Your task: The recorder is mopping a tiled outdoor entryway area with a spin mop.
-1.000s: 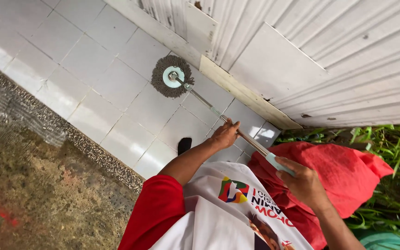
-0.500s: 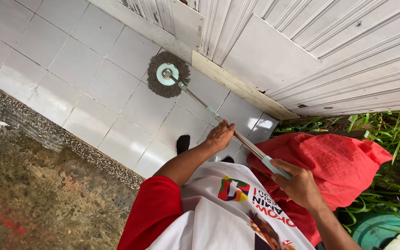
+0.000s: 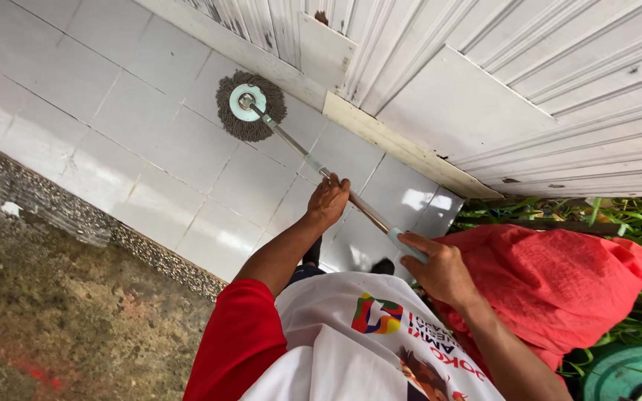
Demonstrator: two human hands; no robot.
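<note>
While gripping a long thin mop pole [image 3: 351, 199] that slants from the round, shaggy grey mop head [image 3: 250, 106] on the shiny white floor tiles [image 3: 150, 148] back down to the right, left hand [image 3: 328, 202] clamped midway and nearer the head, right hand [image 3: 440, 271] clamped on the pale end grip by a red cloth bag [image 3: 559, 286].

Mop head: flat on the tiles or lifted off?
Flat: the mop head lies spread on the white tiles, fringe splayed all round its disc.

No packages, labels, signs or screens appear in this view.
</note>
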